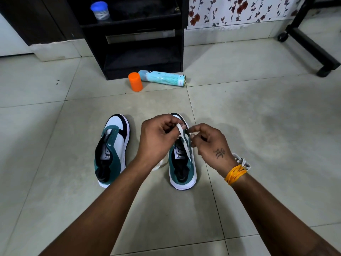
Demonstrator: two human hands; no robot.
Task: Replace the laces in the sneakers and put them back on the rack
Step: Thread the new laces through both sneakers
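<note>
Sneakers (pixel 112 150) on pale tiled floor (pixel 258 117), both hands' fingers (pixel 170 126) pinching white lace (pixel 185 143), black rack (pixel 142 52) behind

Both forearms bare, no sleeves in view. Left hand (pixel 158 137): no rings, no watch, nothing on the wrist. Right hand (pixel 212 145): dark tattoo (pixel 219 153) on the back, script-like mark. Right wrist carries an orange-yellow thread band (pixel 235 174), several strands wound together. Nails short.
</note>
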